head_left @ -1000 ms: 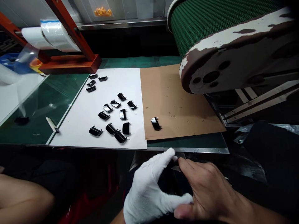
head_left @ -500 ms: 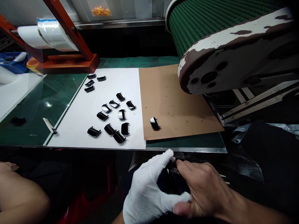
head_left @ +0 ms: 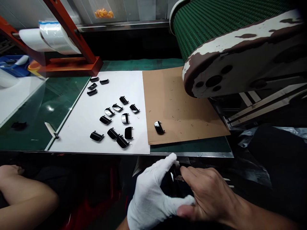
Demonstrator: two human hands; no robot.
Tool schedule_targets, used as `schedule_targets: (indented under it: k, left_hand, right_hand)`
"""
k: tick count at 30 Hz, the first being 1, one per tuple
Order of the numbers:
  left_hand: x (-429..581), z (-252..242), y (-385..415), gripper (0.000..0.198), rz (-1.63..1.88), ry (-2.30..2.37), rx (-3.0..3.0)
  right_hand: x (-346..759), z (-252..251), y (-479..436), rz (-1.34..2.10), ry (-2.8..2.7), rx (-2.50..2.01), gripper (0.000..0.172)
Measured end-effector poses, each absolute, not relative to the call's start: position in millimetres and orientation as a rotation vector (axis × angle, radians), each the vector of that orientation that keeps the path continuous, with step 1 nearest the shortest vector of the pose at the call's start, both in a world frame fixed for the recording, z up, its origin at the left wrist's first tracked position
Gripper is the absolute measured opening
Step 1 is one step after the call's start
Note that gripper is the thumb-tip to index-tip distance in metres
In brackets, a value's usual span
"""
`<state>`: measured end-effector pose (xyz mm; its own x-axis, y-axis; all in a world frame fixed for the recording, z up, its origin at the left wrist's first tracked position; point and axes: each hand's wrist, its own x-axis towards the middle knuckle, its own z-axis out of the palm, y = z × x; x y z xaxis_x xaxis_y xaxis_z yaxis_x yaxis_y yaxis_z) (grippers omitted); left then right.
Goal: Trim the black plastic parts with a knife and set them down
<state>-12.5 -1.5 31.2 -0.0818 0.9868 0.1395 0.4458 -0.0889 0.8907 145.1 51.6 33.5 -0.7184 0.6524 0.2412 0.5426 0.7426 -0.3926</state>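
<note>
Black plastic part [head_left: 176, 180], glossy, shadowed, below the table [head_left: 31, 140] edge between both hands. Left hand [head_left: 152, 191], white-gloved, curled around it; grip hard to judge. Right hand [head_left: 207, 195], bare, fingertips [head_left: 185, 172] pinched on its upper end. Co-worker's bare forearm [head_left: 26, 195] off to the left. On the table: brown cardboard sheet [head_left: 182, 127] with one similar black part [head_left: 159, 127]; white sheet [head_left: 79, 127] beside it, fourteen more scattered [head_left: 125, 118]. Green ribbed belt [head_left: 216, 28] on a chipped wheel [head_left: 223, 70] beyond.
</note>
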Motion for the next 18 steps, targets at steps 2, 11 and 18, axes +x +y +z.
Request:
schedule_targets:
  k: [2, 11, 18]
  left_hand:
    - [-12.8, 30.6, -1.1, 0.077, 1.127, 1.568, 1.57]
    - [-16.1, 24.3, 0.7, 0.08, 1.091, 1.527, 1.413]
    - [-9.9, 22.5, 3.5, 0.091, 1.264, 1.225, 1.134]
  right_hand:
    - [145.7, 32.9, 51.3, 0.418, -2.588, -0.929, 0.084]
    - [149.0, 27.6, 49.6, 0.405, -2.596, -0.892, 0.076]
    - [138.5, 34.2, 43.7, 0.743, -2.187, -0.907, 0.064]
